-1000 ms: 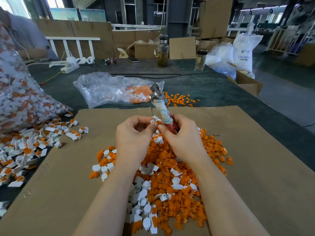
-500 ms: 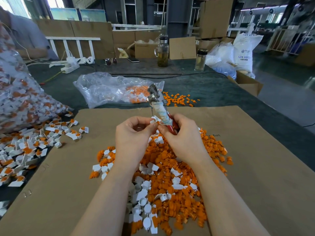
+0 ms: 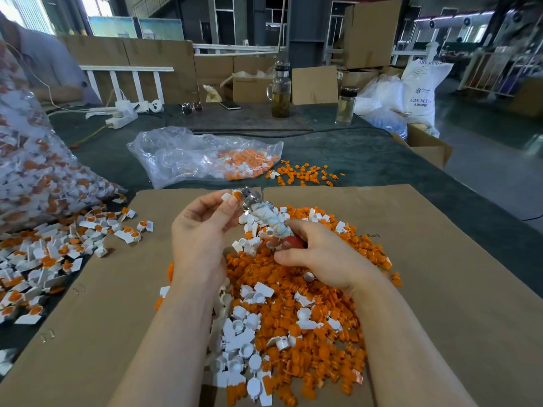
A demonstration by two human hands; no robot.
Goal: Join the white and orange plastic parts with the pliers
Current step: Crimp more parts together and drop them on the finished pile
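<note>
We can read "ABS RESIN" on the white sack (image 3: 418,92) at the far right of the table; smaller print beside its logo is too small to make out. On the brown cardboard sheet (image 3: 440,289) under our work there is faint printed lettering near its right side, upside down to us and not legible.

Our left hand (image 3: 199,230) is raised over the pile, thumb and fingertips pinched on a white part (image 3: 226,196) with an orange part (image 3: 236,195) seated against it. Our right hand (image 3: 320,257) is closed around the red handles of the pliers (image 3: 264,215), whose shaft is wrapped in dirty white tape; the metal head points up and left and touches the pinched pair. We cannot tell how far the jaws are closed.

Below both hands lies the pile of loose orange and white parts (image 3: 279,312), spread from the middle of the cardboard toward the near edge. To the left, off the cardboard's edge, sits a heap of joined pieces (image 3: 44,254), and behind it a full clear bag (image 3: 35,171) of the same. Beyond the cardboard's far edge lie a half-empty plastic bag (image 3: 191,157) and a scatter of orange parts (image 3: 305,173) on the dark green table (image 3: 367,154).

The cardboard is bare to the right of the pile and at the near left. Two glass bottles (image 3: 280,95) stand well back, apart from our hands.
</note>
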